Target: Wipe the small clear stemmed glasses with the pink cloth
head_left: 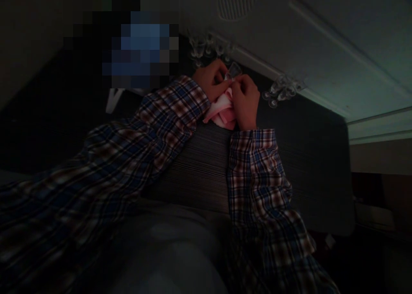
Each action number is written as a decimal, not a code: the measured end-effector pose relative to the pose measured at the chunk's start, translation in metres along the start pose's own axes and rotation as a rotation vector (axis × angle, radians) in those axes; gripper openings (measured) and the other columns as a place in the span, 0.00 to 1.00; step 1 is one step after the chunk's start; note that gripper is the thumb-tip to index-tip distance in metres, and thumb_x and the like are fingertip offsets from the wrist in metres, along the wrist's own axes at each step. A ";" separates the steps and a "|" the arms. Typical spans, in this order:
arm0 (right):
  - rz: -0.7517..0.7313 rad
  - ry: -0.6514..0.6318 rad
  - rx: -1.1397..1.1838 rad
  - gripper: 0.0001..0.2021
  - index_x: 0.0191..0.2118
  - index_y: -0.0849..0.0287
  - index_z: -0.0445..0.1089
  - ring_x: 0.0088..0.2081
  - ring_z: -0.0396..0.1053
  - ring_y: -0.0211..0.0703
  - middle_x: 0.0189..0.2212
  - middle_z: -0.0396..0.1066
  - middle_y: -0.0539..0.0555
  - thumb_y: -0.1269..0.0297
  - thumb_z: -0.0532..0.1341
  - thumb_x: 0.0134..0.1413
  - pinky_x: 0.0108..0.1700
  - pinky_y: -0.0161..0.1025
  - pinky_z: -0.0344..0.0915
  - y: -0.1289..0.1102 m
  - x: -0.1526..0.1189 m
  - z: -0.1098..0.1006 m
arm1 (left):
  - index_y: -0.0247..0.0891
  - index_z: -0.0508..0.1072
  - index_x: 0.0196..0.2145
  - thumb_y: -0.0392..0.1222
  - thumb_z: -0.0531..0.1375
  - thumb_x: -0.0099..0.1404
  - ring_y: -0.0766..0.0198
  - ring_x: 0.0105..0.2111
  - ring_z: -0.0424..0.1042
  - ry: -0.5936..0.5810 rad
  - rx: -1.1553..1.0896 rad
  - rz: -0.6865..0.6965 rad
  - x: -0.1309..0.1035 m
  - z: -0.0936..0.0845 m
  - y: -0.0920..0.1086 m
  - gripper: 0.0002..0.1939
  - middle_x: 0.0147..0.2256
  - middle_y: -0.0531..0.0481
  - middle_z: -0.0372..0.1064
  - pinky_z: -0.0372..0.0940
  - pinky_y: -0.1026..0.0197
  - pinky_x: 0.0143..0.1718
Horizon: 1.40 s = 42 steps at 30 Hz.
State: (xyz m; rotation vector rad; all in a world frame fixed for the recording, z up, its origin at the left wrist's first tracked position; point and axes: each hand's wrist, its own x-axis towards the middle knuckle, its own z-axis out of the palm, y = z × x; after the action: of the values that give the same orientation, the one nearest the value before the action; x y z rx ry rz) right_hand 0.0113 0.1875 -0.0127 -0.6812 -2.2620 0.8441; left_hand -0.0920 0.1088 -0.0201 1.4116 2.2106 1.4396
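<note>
In dim light, my left hand [212,78] and my right hand [246,100] meet over the far part of a dark table. Between them is a small clear glass [235,70], tilted, with its rim pointing away from me. The fingers of both hands are closed around its stem and base. A pink and white cloth [223,109] hangs bunched beneath the fingers and reaches down to the tabletop. My right fingers also press on the top of the cloth.
Several small clear glasses [209,47] stand behind my left hand. Another group of glasses [283,88] is to the right, by the wall. A white stand leg [114,100] and a pixelated blue area are at the left. The dark table [318,169] has its edge at the right.
</note>
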 end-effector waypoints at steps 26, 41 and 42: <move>0.007 -0.039 -0.010 0.07 0.27 0.58 0.59 0.32 0.60 0.34 0.25 0.61 0.48 0.66 0.49 0.53 0.38 0.35 0.56 0.000 -0.008 -0.004 | 0.36 0.67 0.32 0.43 0.57 0.54 0.67 0.23 0.66 0.006 0.017 -0.017 -0.004 0.000 0.009 0.08 0.23 0.54 0.65 0.59 0.63 0.25; 0.115 0.184 0.144 0.09 0.29 0.58 0.63 0.27 0.60 0.33 0.24 0.62 0.47 0.64 0.48 0.51 0.30 0.32 0.54 -0.011 -0.010 -0.008 | 0.38 0.67 0.35 0.46 0.54 0.56 0.68 0.23 0.65 -0.068 -0.005 0.028 -0.005 -0.008 0.009 0.11 0.23 0.55 0.66 0.58 0.67 0.23; 0.117 0.169 0.149 0.08 0.28 0.58 0.63 0.27 0.60 0.34 0.24 0.63 0.47 0.64 0.48 0.51 0.30 0.32 0.54 -0.012 -0.010 -0.008 | 0.39 0.67 0.35 0.46 0.54 0.56 0.68 0.23 0.65 -0.074 -0.012 0.029 -0.005 -0.009 0.009 0.11 0.23 0.55 0.66 0.58 0.67 0.23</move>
State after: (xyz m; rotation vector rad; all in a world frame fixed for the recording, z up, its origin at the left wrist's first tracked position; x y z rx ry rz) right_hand 0.0210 0.1759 -0.0032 -0.7909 -2.0029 0.9629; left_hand -0.0884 0.1005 -0.0099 1.4745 2.1420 1.3846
